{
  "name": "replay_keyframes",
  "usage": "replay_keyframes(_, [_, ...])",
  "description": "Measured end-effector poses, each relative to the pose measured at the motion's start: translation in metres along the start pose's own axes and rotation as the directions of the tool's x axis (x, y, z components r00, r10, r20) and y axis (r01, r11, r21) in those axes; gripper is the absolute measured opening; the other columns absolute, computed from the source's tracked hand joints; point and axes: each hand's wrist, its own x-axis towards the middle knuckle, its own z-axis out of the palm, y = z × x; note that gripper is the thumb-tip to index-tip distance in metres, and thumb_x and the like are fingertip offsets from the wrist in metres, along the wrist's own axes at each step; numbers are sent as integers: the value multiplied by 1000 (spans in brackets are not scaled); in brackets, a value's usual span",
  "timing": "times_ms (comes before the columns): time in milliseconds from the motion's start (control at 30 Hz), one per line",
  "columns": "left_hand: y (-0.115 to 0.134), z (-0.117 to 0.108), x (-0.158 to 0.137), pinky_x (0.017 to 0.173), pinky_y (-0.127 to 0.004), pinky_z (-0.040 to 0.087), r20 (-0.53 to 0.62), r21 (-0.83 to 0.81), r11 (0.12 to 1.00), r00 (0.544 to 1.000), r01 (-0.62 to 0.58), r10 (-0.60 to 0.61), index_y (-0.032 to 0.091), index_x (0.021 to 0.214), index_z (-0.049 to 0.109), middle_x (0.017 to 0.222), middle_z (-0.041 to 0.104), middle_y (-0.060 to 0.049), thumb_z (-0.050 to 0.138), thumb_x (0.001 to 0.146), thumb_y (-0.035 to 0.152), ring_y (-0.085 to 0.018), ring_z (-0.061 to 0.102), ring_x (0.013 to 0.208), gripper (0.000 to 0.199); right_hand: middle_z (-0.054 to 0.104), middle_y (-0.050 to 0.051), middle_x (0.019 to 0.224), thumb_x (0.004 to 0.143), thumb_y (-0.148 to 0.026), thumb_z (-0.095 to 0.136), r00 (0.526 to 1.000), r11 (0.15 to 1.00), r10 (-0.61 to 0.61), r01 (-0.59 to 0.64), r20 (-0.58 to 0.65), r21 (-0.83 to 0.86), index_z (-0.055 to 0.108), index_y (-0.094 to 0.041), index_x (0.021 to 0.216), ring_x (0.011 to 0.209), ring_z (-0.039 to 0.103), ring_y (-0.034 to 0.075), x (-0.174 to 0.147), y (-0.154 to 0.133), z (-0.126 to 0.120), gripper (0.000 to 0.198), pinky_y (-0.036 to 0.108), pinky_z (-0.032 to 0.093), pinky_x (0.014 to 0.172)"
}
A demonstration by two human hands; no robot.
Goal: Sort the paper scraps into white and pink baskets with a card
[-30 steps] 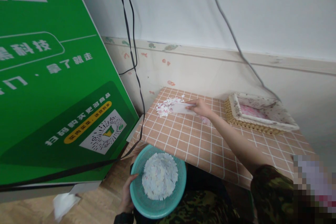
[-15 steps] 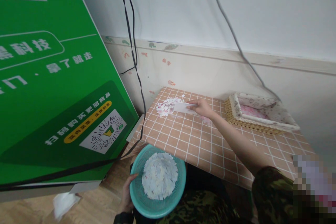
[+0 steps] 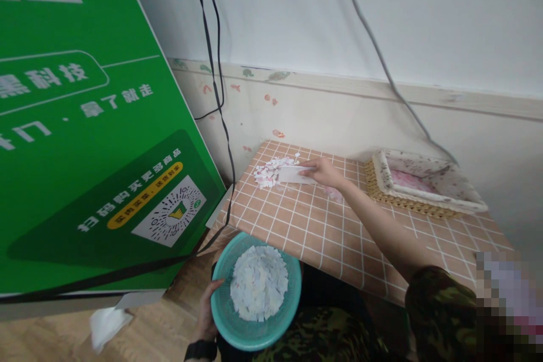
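My left hand [image 3: 207, 308] grips the rim of a round teal plastic basket [image 3: 223, 317], with the thumb over the edge; the basket is tilted at the table's front edge. Inside it lies a heap of torn white paper pieces [image 3: 259, 283]. Over the table, my right hand [image 3: 320, 171] pinches a flat white card [image 3: 294, 175] at its right end. The card's left end reaches a pile of white and pink paper scraps [image 3: 268, 172] on the checked tablecloth. Part of the card is covered by my fingers.
A brown checked cloth covers the table [image 3: 322, 237]. A lined wicker basket [image 3: 424, 181] with something pink inside stands at the right by the wall. Black cables [image 3: 229, 164] hang in front of a green panel [image 3: 106, 181]. A white plastic bag [image 3: 108, 325] lies on the floor.
The card has shifted very slightly left against the scrap pile. My left hand keeps the same hold on the teal basket. The view has moved a little.
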Motion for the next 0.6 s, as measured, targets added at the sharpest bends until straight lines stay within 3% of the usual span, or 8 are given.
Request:
replay_keyframes(267, [0,3,-5,70,-40,58,-8,57,998,1000,-24,24,8,76,72,65,75,-11,64,71,18,-29,72,68,14,72,3,101,79,-25,61,992,999,-6,1,125,43,72,-18,102,87,67,19,-4,-9,-3,26,30,52,76])
replay_keyframes(333, [-1,3,-6,71,-40,58,-3,73,996,999,-43,44,8,77,72,67,76,-10,64,71,18,-29,72,68,14,72,5,102,79,-26,61,998,999,40,-40,38,-1,71,-18,105,88,67,20,-13,-10,-9,29,31,51,78])
replay_keyframes(400, [-1,1,-5,72,-40,57,1,73,996,999,-53,53,8,78,72,69,76,-11,64,71,19,-29,72,70,15,72,7,104,80,-28,60,985,989,116,-127,-126,-81,71,-18,107,90,67,22,-24,-11,-12,31,32,50,80])
replay_keyframes(500, [-1,0,-1,74,-43,57,-9,58,998,1000,-23,24,8,78,73,71,77,-12,63,72,19,-32,72,78,16,72,8,101,82,-30,56,899,926,238,-324,-367,-194,70,-19,110,89,67,25,-44,-13,-7,33,33,49,77])
replay_keyframes(600, [-1,0,1,76,-46,56,-5,35,999,1000,14,-14,9,79,73,72,77,-13,63,71,20,-35,71,85,17,73,10,97,84,-31,52,827,848,291,-456,-481,-270,69,-20,113,87,67,26,-60,-18,7,35,34,48,76])
